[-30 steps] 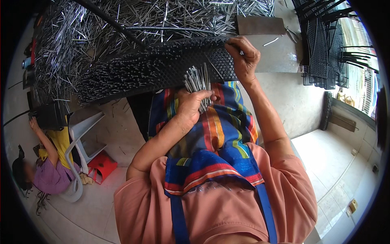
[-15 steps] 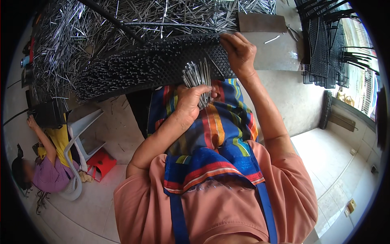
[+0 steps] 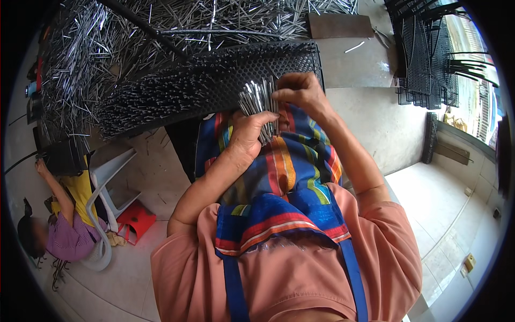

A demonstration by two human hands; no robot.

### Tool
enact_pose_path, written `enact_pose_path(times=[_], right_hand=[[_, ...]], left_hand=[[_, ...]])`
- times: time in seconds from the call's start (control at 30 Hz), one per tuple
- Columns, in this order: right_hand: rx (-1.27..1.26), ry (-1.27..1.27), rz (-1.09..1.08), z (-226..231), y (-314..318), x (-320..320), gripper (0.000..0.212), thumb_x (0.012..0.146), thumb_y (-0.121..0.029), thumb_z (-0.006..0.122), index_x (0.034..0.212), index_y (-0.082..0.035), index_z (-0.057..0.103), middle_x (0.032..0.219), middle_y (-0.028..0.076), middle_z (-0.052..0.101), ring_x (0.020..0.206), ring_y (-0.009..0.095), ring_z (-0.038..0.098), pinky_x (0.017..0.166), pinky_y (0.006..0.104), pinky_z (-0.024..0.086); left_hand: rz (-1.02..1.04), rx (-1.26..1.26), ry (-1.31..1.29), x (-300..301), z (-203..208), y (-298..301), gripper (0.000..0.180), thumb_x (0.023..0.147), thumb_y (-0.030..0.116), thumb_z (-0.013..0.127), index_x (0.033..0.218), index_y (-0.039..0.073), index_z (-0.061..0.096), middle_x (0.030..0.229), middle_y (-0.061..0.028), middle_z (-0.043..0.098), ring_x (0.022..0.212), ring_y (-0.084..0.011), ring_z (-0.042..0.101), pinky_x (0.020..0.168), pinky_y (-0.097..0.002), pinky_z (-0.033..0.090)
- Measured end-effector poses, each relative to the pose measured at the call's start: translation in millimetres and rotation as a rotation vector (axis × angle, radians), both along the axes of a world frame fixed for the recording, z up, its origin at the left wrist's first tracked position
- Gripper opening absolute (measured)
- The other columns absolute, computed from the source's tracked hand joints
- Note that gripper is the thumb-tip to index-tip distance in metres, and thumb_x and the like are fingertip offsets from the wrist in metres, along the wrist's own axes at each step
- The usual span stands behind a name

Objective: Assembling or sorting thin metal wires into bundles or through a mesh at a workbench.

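Observation:
My left hand (image 3: 248, 133) is closed around a bundle of thin silvery metal rods (image 3: 257, 97), held upright over my lap with their tops fanned out. At the right edge of that bundle, the thumb and forefinger of my right hand (image 3: 307, 95) pinch at a rod, partly hidden by the fingers. Just beyond both hands lies a long black perforated tray (image 3: 292, 58). Dark rods stand densely in its holes from the left end to the middle, while bare holes show toward its right end.
Loose metal rods (image 3: 80, 59) heap behind the tray. A brown flat plate (image 3: 340, 26) lies at the back right, near black mesh racks (image 3: 424, 59). At the left, another person (image 3: 70, 231) sits by a grey chair (image 3: 102, 236) and a red bag (image 3: 135, 220).
My right hand has moved from the tray's right end down and left to the rod bundle. The left hand with the bundle stays nearly where it was.

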State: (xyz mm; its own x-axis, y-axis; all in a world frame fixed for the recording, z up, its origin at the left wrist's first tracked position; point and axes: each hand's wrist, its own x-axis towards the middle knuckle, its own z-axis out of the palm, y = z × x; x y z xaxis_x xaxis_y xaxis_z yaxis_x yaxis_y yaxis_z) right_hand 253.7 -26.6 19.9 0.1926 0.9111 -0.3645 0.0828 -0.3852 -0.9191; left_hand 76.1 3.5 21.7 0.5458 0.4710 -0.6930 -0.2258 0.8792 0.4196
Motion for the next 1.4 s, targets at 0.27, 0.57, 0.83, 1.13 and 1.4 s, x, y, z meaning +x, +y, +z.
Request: enact_pose_path(times=[0.27,0.57,0.83,1.13,1.4], right_hand=[[-0.098,0.378,-0.133,0.2,5.8,-17.5,0.007,0.086,-0.002,0.069,0.08,-0.001,0.065,0.063,0.001,0.059,0.046,0.005,0.044,0.043,0.0221,0.033],[-0.03,0.207,-0.151,12.3,20.5,-23.3,0.008,0.087,-0.003,0.067,0.08,0.0,0.065,0.065,0.002,0.061,0.056,0.007,0.055,0.052,0.0221,0.042],[0.661,-0.237,-0.223,-4.7,51.6,-26.8,0.01,0.088,0.007,0.062,0.096,0.005,0.067,0.087,0.008,0.065,0.071,0.012,0.064,0.063,0.0233,0.051],[0.667,-0.433,-0.162,-16.2,56.3,-30.5,0.012,0.083,0.007,0.066,0.094,0.003,0.069,0.082,0.007,0.065,0.07,0.012,0.065,0.061,0.0231,0.051],[0.679,-0.74,-0.139,-8.5,70.3,-35.9,0.016,0.077,-0.002,0.074,0.093,-0.005,0.072,0.074,0.008,0.062,0.061,0.02,0.062,0.057,0.0292,0.049]], left_hand=[[-0.062,0.233,0.041,-16.1,10.3,-0.5,0.033,0.075,-0.012,0.06,0.107,-0.003,0.063,0.092,-0.0129,0.07,0.07,-0.0236,0.07,0.06,-0.033,0.06],[0.169,0.241,0.113,-29.7,-13.0,-0.8,0.028,0.075,-0.014,0.063,0.101,-0.004,0.064,0.09,-0.0121,0.069,0.072,-0.0223,0.07,0.062,-0.0333,0.06],[0.144,0.139,0.152,-34.3,-18.1,-4.4,0.023,0.077,-0.007,0.068,0.099,-0.002,0.065,0.082,-0.0134,0.07,0.068,-0.0245,0.07,0.058,-0.0331,0.059],[0.123,0.15,0.132,-33.3,-15.5,-0.9,0.029,0.075,-0.011,0.065,0.102,-0.002,0.064,0.091,-0.0133,0.068,0.072,-0.0258,0.07,0.062,-0.0367,0.061],[0.028,-0.001,0.114,-32.4,-23.4,6.1,0.032,0.074,-0.014,0.062,0.103,-0.001,0.063,0.09,-0.0141,0.068,0.073,-0.0271,0.07,0.063,-0.0379,0.061]])
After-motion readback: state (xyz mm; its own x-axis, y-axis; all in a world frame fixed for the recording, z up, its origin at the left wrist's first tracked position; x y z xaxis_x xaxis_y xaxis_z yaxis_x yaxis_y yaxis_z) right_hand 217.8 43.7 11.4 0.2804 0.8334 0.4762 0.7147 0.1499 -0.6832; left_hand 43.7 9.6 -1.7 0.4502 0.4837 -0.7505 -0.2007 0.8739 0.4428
